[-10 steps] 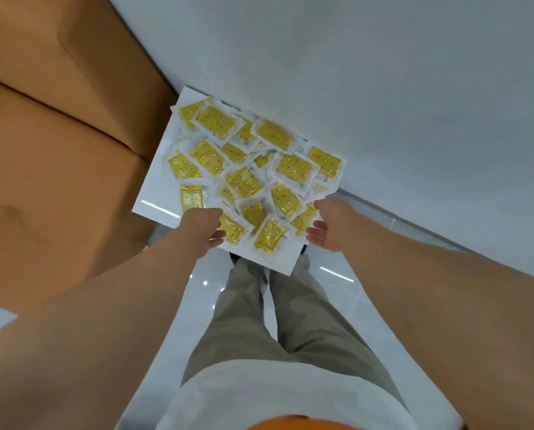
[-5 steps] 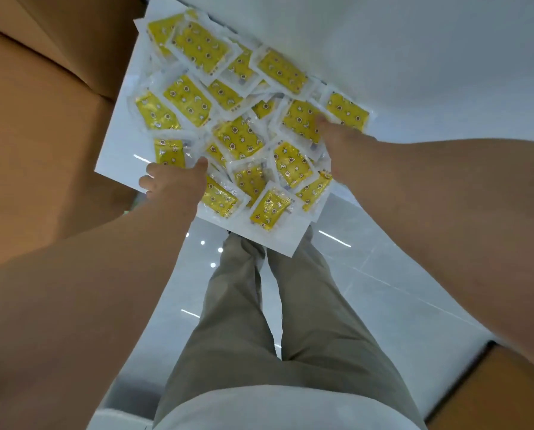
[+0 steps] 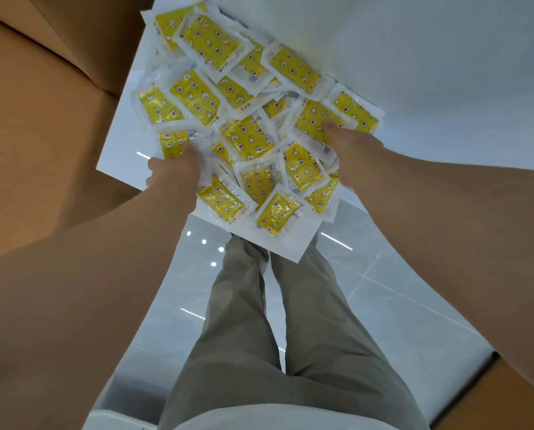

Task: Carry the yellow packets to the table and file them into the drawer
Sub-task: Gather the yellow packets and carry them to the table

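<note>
Several yellow packets [image 3: 247, 141] in clear wrappers lie heaped on a white board [image 3: 120, 147] in front of me, above my feet. My left hand [image 3: 174, 176] is at the heap's near left edge, thumb on a packet and fingers curled at the board's edge. My right hand [image 3: 352, 153] is on the right side of the heap. Its thumb presses a packet, and its fingers are hidden under the hand among the packets. No drawer or table is in view.
A large brown cardboard-coloured surface [image 3: 42, 135] fills the left side. A white wall [image 3: 445, 57] runs along the right behind the board. Glossy grey floor tiles [image 3: 383, 290] and my khaki trouser legs [image 3: 259, 336] are below. A brown edge [image 3: 492, 398] shows at the bottom right.
The board and packets now look larger and closer. Both hands moved from the board's near edge into the heap, the right one further up its right side.
</note>
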### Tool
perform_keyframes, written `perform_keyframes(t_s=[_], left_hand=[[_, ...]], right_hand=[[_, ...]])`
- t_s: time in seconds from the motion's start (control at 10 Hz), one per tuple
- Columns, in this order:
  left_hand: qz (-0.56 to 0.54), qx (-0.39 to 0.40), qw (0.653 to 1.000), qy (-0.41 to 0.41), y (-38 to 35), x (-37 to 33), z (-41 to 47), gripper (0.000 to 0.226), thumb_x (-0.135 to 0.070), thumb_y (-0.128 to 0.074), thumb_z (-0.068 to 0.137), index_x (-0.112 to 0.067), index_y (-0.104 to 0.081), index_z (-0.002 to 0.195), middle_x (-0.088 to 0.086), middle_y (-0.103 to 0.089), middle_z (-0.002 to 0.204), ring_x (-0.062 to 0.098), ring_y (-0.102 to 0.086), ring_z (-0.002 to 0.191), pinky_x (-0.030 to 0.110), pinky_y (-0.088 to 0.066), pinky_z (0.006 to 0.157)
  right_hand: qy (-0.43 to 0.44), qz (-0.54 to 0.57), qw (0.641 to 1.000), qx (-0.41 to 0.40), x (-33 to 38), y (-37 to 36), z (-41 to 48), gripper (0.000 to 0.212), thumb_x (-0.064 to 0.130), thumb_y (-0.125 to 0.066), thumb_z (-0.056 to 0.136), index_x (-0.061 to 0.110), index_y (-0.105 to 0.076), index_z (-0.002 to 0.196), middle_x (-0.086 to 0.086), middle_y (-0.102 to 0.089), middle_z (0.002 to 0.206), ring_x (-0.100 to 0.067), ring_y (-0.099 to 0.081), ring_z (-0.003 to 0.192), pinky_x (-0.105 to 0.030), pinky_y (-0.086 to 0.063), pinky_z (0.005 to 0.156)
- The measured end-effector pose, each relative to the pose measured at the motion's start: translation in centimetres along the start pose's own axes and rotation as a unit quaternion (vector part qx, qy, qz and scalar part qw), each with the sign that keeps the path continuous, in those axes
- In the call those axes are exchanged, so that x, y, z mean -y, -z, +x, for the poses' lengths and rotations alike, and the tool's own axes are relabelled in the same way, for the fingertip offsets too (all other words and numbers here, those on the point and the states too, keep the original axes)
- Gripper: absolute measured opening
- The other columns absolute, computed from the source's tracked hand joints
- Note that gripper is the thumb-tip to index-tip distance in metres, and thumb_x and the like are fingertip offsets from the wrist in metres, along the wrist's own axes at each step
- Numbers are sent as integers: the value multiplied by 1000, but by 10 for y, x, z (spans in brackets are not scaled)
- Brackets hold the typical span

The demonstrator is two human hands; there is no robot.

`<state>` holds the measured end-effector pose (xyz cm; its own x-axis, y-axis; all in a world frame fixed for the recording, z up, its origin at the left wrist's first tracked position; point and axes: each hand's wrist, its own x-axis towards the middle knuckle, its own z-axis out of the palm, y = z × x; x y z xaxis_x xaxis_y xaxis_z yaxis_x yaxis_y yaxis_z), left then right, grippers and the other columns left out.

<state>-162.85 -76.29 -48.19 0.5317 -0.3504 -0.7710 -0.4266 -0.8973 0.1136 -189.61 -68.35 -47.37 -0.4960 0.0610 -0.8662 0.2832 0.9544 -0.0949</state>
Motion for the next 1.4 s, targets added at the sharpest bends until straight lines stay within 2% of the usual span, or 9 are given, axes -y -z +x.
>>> perform_keyframes(t_s=[0.1,0.3,0.4,0.6,0.8,1.0,1.2,1.3,1.4], left_hand=[[-38,29,999,-7,-1,-3,-2,106,-76,-61,55,-34,-31,148,5,-52,137,32,-58,120,51,-52,96],[-11,12,999,-40,3,8,-6,97,-69,-62,61,-37,-33,148,4,-48,140,32,-55,121,54,-49,99],[18,-7,999,-46,4,13,-7,86,-66,-64,71,-38,-36,147,6,-39,144,37,-52,121,55,-49,100],[59,-57,993,-87,5,20,5,71,-64,-61,82,-21,-47,136,9,-44,139,37,-51,121,56,-51,97],[2,-73,990,-121,-4,29,6,54,-54,-59,91,-14,-52,127,4,-59,119,29,-58,107,43,-51,95],[-7,-44,991,-124,-15,40,-3,47,-49,-58,94,-11,-56,122,3,-57,109,28,-57,101,33,-43,82],[2,-66,997,-35,-24,42,-19,55,-52,-53,94,-24,-44,140,10,-37,145,35,-46,127,45,-41,106],[-57,-34,998,2,-32,44,-30,67,-48,-60,89,-27,-34,147,11,-36,147,35,-42,131,40,-40,102],[-105,-2,991,80,-37,43,-38,72,-56,-60,75,-30,-33,136,8,-38,140,34,-43,121,50,-44,104]], right_hand=[[1,-40,999,-4,3,4,-10,93,75,-61,83,8,-41,144,-8,-50,130,-31,-54,125,-36,-50,98],[-17,-29,999,-39,-5,2,-8,100,80,-57,81,9,-27,145,-9,-40,115,-30,-46,107,-39,-48,82],[-10,-15,998,-60,-16,-7,-5,99,85,-54,78,16,-24,143,-12,-44,132,-32,-41,102,-45,-49,90],[60,-13,990,-131,-30,-29,0,92,79,-47,87,11,-25,145,-12,-36,146,-37,-48,128,-49,-45,102],[130,46,972,-188,-49,-46,0,87,76,-49,88,13,-28,144,-9,-37,144,-36,-56,120,-54,-51,94],[139,99,966,-193,-54,-51,1,85,72,-54,90,12,-29,144,-9,-41,144,-33,-57,119,-40,-47,84],[134,100,968,-190,-55,-55,-6,83,71,-50,92,12,-31,149,-8,-43,147,-30,-53,128,-40,-45,92],[132,115,967,-185,-56,-55,-8,79,73,-50,91,15,-35,142,-7,-49,141,-32,-57,121,-37,-41,82],[131,134,966,-178,-57,-55,-9,77,77,-50,88,18,-37,136,-6,-58,130,-32,-64,110,-41,-54,83]])
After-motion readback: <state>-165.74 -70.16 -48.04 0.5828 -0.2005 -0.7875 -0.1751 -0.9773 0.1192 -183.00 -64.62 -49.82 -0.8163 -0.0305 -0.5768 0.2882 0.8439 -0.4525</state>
